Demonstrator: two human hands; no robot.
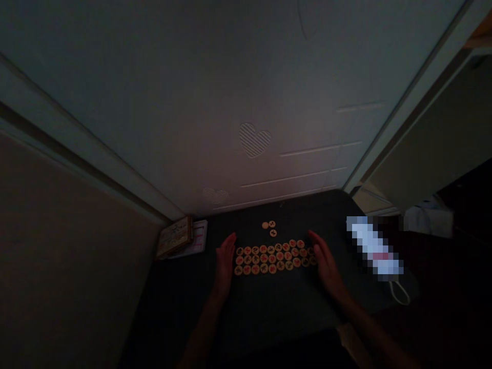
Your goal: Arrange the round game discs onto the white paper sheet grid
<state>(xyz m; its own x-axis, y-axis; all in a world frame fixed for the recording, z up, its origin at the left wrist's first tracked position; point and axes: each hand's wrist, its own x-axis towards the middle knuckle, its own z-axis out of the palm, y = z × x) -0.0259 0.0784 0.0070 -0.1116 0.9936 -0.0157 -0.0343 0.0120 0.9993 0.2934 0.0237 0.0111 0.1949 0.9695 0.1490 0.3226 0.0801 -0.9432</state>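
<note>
Several round wooden game discs point(273, 258) with red and black marks lie in three rows on a dark table point(269, 307). My left hand point(225, 262) stands on edge against the left end of the rows, fingers stretched out. My right hand point(323, 260) does the same at the right end. Both hands hold nothing and bracket the block of discs. Three loose discs point(270, 227) lie apart, just beyond the rows toward the wall.
A wooden box point(176, 236) and a white card or booklet point(197, 238) rest at the table's far left corner. A blurred white object point(374, 247) with a cord loop lies to the right. A pale wall with heart shapes rises behind. The scene is very dim.
</note>
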